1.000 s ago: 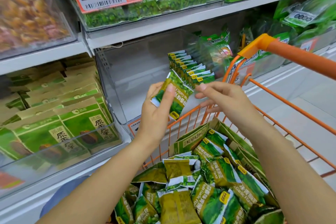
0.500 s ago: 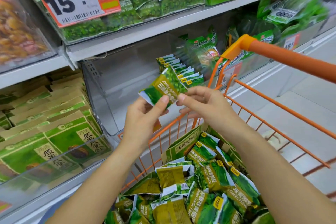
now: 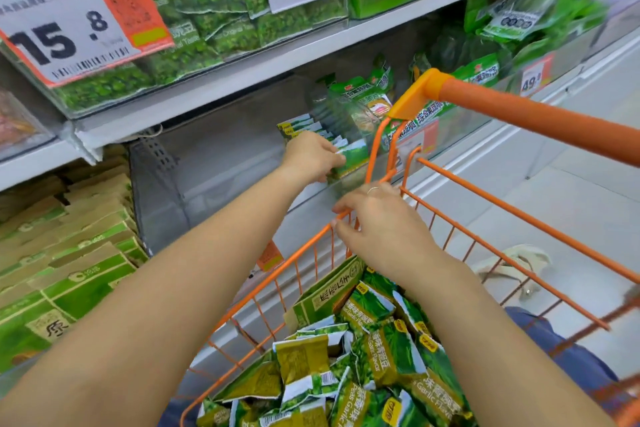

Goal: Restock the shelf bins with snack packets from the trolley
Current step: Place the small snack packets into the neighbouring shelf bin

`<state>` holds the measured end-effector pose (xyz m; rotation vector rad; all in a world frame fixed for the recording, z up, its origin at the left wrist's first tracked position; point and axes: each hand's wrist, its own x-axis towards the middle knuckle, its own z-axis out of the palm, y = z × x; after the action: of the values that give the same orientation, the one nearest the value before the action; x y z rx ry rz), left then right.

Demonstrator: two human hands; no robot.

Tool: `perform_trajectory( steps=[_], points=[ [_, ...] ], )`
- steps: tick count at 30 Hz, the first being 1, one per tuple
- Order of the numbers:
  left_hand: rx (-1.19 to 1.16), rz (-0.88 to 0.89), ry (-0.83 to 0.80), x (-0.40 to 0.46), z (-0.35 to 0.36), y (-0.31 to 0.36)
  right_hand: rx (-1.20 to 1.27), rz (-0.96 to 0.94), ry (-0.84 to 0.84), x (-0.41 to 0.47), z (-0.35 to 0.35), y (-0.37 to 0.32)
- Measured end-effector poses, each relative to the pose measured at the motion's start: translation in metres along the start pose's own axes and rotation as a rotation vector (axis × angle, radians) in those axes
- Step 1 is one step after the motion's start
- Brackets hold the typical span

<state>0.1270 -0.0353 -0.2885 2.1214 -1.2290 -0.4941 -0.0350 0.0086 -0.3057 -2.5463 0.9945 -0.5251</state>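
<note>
The left hand (image 3: 311,156) has left its earlier spot in front of the chest and reached into the clear shelf bin (image 3: 221,163), fingers curled on a green snack packet (image 3: 351,159) set at the front of the upright row of packets (image 3: 304,128). The right hand (image 3: 381,229), no longer pinching that packet, hovers over the orange trolley (image 3: 519,215) rim, fingers loosely bent and empty. More garlic pea packets (image 3: 384,350) fill the trolley.

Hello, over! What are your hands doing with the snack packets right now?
Left hand in the clear bin, setting a green packet against the row. Right hand empty, over the trolley rim. More packets wait below. Nothing blocking.
</note>
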Motion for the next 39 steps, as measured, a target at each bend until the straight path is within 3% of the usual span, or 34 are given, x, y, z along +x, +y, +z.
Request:
perform_trajectory(
  steps=[5,12,17,19,23,26,28,32,35,39],
  points=[
    [0.132,-0.003,0.007,0.007,0.019,-0.002,-0.002,-0.028,0.001,0.000,0.004,-0.002],
    [0.054,-0.034,-0.066,-0.001,0.004,-0.011,0.011,-0.037,-0.031,0.004,0.003,-0.001],
    [0.060,0.198,0.095,-0.061,-0.036,-0.014,0.229,-0.065,0.065,0.003,-0.012,-0.009],
    [0.104,0.256,0.085,-0.103,-0.045,-0.027,0.203,-0.058,-0.087,0.000,-0.013,-0.013],
    [0.326,0.304,0.107,-0.159,-0.039,-0.067,-0.188,-0.118,-0.467,-0.009,0.011,-0.017],
    [0.334,0.392,0.176,-0.165,-0.032,-0.081,-0.153,-0.180,-0.626,-0.014,0.025,-0.024],
    [0.285,0.414,0.160,-0.166,-0.030,-0.082,0.014,-0.160,-0.726,-0.017,0.030,-0.030],
    [0.266,0.426,0.124,-0.168,-0.030,-0.087,0.182,-0.124,-0.889,-0.023,0.037,-0.040],
    [0.202,0.404,0.112,-0.169,-0.034,-0.088,0.064,-0.164,-1.009,-0.029,0.040,-0.044],
    [0.207,0.377,0.097,-0.170,-0.035,-0.088,-0.096,-0.239,-1.007,-0.034,0.046,-0.053]
  ],
)
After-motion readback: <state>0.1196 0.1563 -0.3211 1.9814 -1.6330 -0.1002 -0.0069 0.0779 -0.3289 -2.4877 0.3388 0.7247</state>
